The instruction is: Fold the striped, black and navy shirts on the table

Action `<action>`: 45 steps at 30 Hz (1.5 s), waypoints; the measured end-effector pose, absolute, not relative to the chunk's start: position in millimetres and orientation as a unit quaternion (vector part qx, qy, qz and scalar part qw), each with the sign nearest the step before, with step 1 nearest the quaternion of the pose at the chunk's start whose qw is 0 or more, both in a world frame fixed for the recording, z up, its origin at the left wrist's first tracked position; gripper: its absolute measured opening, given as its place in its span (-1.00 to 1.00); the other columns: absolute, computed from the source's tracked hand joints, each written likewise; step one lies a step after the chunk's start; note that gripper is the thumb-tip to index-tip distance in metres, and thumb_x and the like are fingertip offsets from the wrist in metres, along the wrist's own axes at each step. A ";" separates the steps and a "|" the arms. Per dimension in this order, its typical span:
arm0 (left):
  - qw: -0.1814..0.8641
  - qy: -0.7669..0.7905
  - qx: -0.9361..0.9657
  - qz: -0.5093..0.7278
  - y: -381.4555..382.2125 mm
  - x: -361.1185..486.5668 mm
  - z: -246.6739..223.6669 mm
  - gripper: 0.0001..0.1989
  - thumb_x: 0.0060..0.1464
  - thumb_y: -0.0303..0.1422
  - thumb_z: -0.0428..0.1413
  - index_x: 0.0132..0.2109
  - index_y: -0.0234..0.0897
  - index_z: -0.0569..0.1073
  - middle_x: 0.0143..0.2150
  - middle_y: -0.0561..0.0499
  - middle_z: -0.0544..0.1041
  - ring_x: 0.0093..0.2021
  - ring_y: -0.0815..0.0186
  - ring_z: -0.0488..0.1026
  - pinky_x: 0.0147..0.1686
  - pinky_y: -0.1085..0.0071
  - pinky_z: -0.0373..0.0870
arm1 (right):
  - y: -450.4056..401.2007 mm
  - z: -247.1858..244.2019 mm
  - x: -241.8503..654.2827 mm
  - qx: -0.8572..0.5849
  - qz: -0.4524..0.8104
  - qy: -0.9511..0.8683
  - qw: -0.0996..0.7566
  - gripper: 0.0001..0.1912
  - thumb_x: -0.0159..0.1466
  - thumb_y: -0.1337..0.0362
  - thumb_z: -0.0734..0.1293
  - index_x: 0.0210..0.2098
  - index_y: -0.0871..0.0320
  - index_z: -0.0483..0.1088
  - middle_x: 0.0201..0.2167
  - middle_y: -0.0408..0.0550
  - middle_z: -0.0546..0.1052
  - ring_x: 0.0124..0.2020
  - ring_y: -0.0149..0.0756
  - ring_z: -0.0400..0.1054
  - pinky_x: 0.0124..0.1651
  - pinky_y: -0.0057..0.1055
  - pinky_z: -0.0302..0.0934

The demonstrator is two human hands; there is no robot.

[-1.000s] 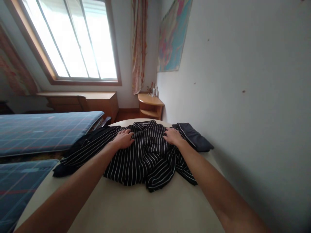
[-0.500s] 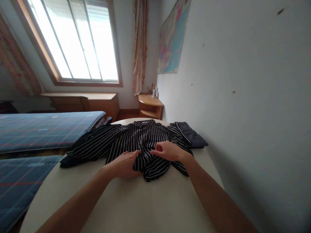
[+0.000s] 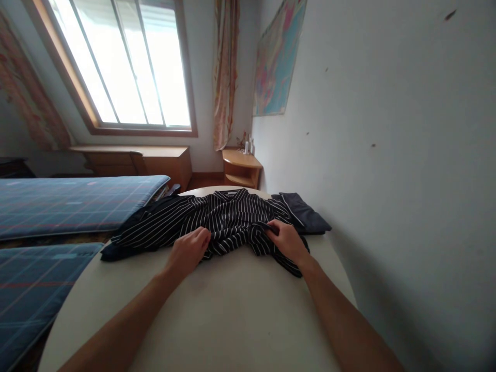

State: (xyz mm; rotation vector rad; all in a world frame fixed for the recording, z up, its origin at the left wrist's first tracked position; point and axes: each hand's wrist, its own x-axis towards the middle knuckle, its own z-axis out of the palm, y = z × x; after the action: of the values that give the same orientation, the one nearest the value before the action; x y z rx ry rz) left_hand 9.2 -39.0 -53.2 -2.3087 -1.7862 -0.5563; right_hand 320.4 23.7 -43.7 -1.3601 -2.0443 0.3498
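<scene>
A black shirt with white stripes point(image 3: 232, 212) lies on the pale round table point(image 3: 232, 310), its collar pointing away from me and one sleeve stretched to the left. My left hand point(image 3: 190, 249) is closed on the shirt's near edge, left of its middle. On the right, my right hand point(image 3: 284, 238) pinches a fold of the same near edge. Between the two hands the cloth is raised and bunched in wavy folds.
Dark folded cloth point(image 3: 308, 214) lies at the table's right back, near the white wall point(image 3: 406, 206). Beds with blue plaid covers point(image 3: 77, 204) stand at the left. Beyond the table are a corner shelf point(image 3: 242, 159) and a wooden desk point(image 3: 163, 152).
Both hands have closed on the shirt's near edge and moved apart, left hand leftward, right hand rightward. The hem that hung toward me is now drawn back and spread between them.
</scene>
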 end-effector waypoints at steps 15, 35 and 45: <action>0.019 -0.526 -0.837 -0.150 -35.0 11.5 -74.6 -0.70 0.20 -0.30 0.07 0.06 -0.25 0.44 0.01 -0.15 0.58 0.08 0.06 0.49 0.09 0.19 0.32 | 42.8 -62.5 341.9 -0.582 0.121 -0.668 0.448 -0.67 0.20 0.07 0.31 -0.20 0.16 0.53 -0.45 -0.05 0.56 -0.43 -0.23 0.43 -0.29 -0.35 0.26; -0.022 -0.616 -0.753 -0.229 -34.0 -0.3 -56.0 -0.71 0.16 -0.33 0.06 0.05 -0.15 0.35 -0.14 -0.01 0.60 -0.19 0.17 0.57 -0.24 0.35 0.38 | 48.8 -67.3 351.3 -0.440 0.108 -0.743 0.493 -0.72 0.16 0.41 0.19 -0.24 0.09 0.49 0.20 0.05 0.37 0.25 -0.13 0.24 0.31 -0.05 0.10; 0.061 -0.624 -0.756 -0.189 -16.1 -26.1 -76.0 -0.53 0.10 -0.50 0.04 0.18 -0.31 0.37 0.06 -0.19 0.54 0.07 0.05 0.48 0.05 0.17 0.35 | 40.1 -57.9 351.8 -0.435 0.141 -0.814 0.359 -0.86 0.27 0.20 0.34 -0.32 0.09 0.52 -0.17 0.02 0.59 0.17 -0.05 0.32 0.27 -0.02 0.13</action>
State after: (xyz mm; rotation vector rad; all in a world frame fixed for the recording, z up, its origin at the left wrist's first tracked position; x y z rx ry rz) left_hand -26.1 -16.1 -76.0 -2.2856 -1.8883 -0.5724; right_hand 351.8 40.1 -57.9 -1.1211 -2.0999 0.3637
